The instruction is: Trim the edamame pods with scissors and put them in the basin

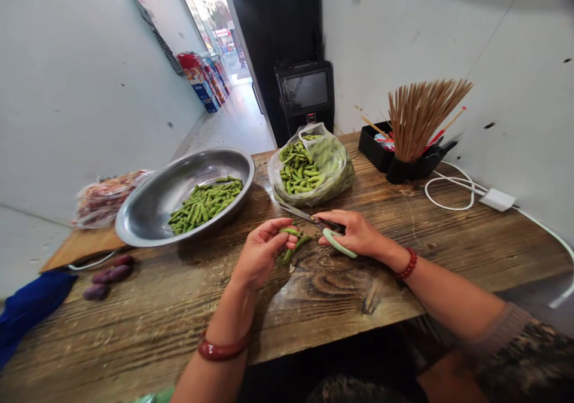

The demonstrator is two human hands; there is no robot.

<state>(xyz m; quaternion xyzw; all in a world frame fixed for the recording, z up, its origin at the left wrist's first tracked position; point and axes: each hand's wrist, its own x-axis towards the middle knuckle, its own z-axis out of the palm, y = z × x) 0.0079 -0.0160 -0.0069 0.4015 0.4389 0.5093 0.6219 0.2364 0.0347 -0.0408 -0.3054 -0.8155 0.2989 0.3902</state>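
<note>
Between the thumb and fingers of my left hand point(262, 250) is a green edamame pod point(290, 231). My right hand point(354, 232) grips a pair of scissors point(337, 243) by its pale green handles, with the blades pointing left towards the bag. A few more pods point(296, 249) lie on the table just under my fingers. Beyond my hands stands a clear plastic bag point(338, 173) filled with edamame pods. To the left, a wide steel basin point(147, 211) holds a heap of pods point(206, 205) on its right side.
On the wooden table point(179, 307) lie several purple tubers point(112, 274) and a blue cloth point(36, 301). A bagged bundle point(107, 200) rests behind the basin. At the right stand bamboo skewers point(419, 122), a black organiser point(374, 149) and a white cable point(452, 205) with its adapter point(497, 200).
</note>
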